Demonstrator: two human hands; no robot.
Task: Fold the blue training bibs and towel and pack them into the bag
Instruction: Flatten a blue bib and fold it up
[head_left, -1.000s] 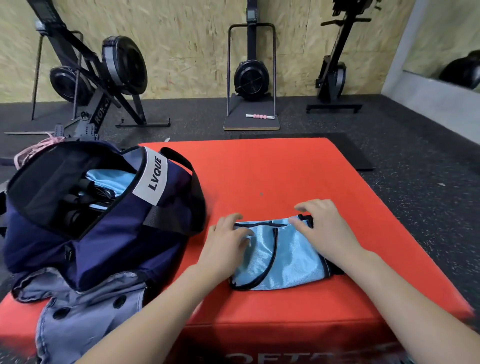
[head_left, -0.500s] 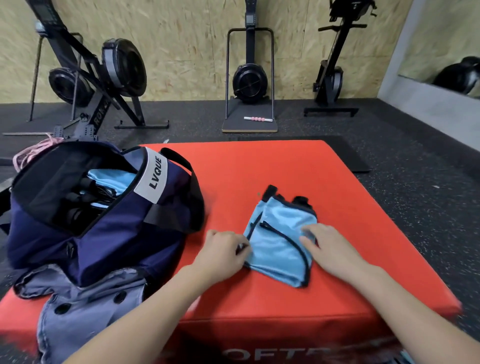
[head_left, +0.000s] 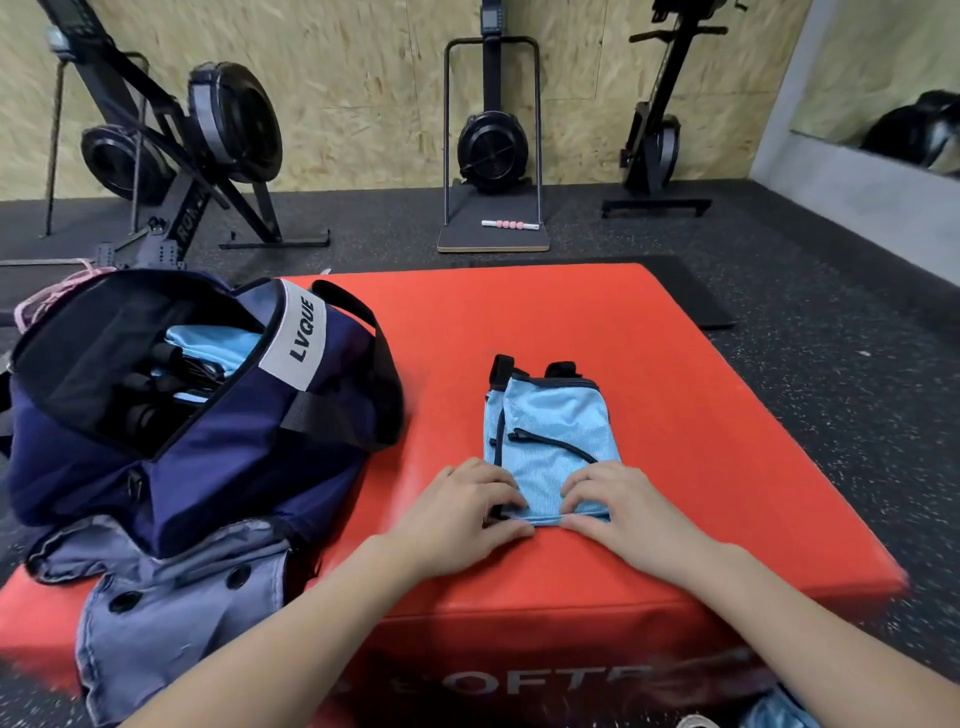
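Observation:
A light blue mesh training bib (head_left: 550, 431) with dark trim lies folded into a narrow upright rectangle on the red padded box (head_left: 675, 415). My left hand (head_left: 462, 512) and my right hand (head_left: 618, 501) both pinch its near edge, thumbs under the hem and fingers on top. The open navy bag (head_left: 218, 431) marked LVQUE sits on the box's left side, with blue fabric (head_left: 213, 348) and dark items visible inside.
A grey-blue buttoned garment (head_left: 171, 608) lies at the bag's near side. More blue cloth (head_left: 774, 712) shows at the bottom right edge. Rowing machines (head_left: 171, 150) and a ski machine (head_left: 491, 145) stand along the back wall. Dark rubber floor (head_left: 831, 364) surrounds the box.
The bib has been turned from lying sideways to pointing away from me. Both hands moved from pressing on its sides to gripping its near edge.

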